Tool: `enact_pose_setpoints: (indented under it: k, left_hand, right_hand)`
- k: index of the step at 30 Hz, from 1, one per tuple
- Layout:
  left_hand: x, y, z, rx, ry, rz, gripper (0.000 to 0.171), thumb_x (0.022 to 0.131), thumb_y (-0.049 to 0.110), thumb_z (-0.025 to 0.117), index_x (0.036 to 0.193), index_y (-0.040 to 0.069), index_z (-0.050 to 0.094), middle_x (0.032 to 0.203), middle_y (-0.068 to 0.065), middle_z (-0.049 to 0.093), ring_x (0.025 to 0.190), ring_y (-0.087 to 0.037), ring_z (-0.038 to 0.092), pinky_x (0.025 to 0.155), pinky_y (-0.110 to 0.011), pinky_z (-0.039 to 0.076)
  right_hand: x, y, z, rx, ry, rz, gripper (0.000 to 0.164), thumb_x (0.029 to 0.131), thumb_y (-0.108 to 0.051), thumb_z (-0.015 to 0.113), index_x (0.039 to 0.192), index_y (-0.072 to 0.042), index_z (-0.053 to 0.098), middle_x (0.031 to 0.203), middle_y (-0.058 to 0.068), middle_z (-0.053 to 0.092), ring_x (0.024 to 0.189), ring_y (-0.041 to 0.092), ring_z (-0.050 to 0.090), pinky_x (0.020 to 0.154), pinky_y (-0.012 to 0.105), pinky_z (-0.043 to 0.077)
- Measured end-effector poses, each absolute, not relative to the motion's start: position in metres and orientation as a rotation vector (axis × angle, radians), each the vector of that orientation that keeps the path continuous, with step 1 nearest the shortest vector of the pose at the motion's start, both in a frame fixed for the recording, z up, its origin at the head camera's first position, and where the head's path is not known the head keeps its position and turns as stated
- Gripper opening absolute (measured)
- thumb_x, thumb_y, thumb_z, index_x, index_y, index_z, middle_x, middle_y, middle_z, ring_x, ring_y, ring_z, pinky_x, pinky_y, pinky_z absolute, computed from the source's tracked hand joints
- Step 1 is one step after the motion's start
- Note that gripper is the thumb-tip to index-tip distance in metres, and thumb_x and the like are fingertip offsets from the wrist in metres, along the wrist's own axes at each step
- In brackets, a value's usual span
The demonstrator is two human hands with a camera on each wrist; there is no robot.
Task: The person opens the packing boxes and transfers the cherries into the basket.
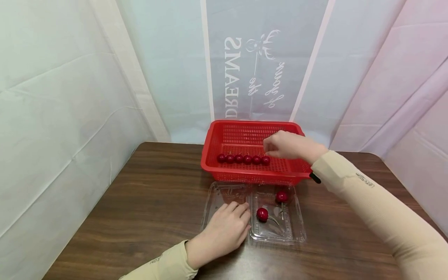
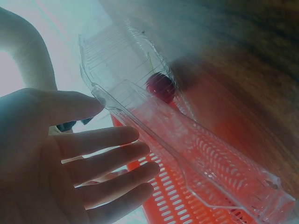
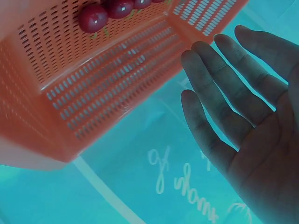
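A row of several red cherries [image 1: 247,159] lies along the near side of the red plastic basket [image 1: 209,149], and part of that row of cherries [image 3: 93,18] shows in the right wrist view. My right hand [image 1: 285,144] is over the basket's right part, its fingers extended with nothing between them. Closer to me lies a clear hinged plastic box [image 1: 257,235]. Two stemmed cherries are in its right half, one nearer [image 1: 262,214] and one farther back [image 1: 281,197]. The left hand [image 1: 225,229] rests on the box's left half, fingers loosely straight along its middle edge.
Brown wood-grain table [image 1: 140,206] carries the basket and the box. Behind the basket hangs a pale curtain [image 1: 252,77] with white lettering, and white fabric [image 1: 52,97] flanks the left side. A beige sleeve covers each forearm.
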State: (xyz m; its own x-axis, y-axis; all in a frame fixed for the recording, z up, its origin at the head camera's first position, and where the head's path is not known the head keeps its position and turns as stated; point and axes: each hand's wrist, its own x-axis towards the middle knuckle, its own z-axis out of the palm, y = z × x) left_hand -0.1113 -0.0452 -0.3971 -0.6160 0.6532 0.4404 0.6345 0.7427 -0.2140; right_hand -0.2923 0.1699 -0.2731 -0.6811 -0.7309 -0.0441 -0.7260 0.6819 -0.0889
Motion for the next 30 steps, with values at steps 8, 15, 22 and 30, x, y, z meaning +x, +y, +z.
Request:
enact_pose_setpoints:
  k: [8, 15, 22, 30]
  left_hand:
    - [-0.111, -0.046, -0.396, -0.973, -2.456, 0.065, 0.027, 0.085, 0.036, 0.063, 0.100, 0.014, 0.067, 0.113, -0.001, 0.066, 0.095, -0.016, 0.059, 0.073, -0.028, 0.047]
    - [-0.111, -0.045, -0.395, -0.974, -2.460, 0.064, 0.026, 0.085, 0.036, 0.062, 0.099, 0.015, 0.067, 0.114, -0.001, 0.066, 0.095, -0.016, 0.059, 0.072, -0.028, 0.046]
    - [-0.112, -0.046, -0.395, -0.978, -2.467, 0.063, 0.027, 0.085, 0.036, 0.062, 0.100, 0.014, 0.067, 0.114, -0.001, 0.066, 0.095, -0.016, 0.059, 0.072, -0.027, 0.046]
    - [-0.113, -0.046, -0.395, -0.977, -2.469, 0.062, 0.028, 0.085, 0.036, 0.062, 0.102, 0.014, 0.067, 0.114, -0.001, 0.066, 0.096, -0.016, 0.059, 0.073, -0.028, 0.047]
  right_hand:
    - [-0.276, 0.168, -0.273, -1.314, 2.830, -0.133, 0.006, 0.083, -0.018, 0.072, 0.086, -0.018, 0.066, 0.080, -0.008, 0.066, 0.074, 0.007, 0.061, 0.071, 0.030, 0.052]
    - [-0.265, 0.170, -0.275, -1.337, 2.848, -0.148, 0.008, 0.082, -0.018, 0.073, 0.085, -0.019, 0.066, 0.080, -0.010, 0.066, 0.074, 0.005, 0.060, 0.070, 0.028, 0.052]
    - [-0.255, 0.170, -0.283, -1.327, 2.881, -0.158, 0.012, 0.079, -0.020, 0.076, 0.083, -0.022, 0.064, 0.079, -0.008, 0.066, 0.069, 0.006, 0.056, 0.070, 0.029, 0.053]
    - [-0.241, 0.172, -0.287, -1.383, 2.903, -0.159, 0.012, 0.078, -0.020, 0.076, 0.082, -0.022, 0.064, 0.078, -0.009, 0.064, 0.068, 0.006, 0.058, 0.069, 0.029, 0.053]
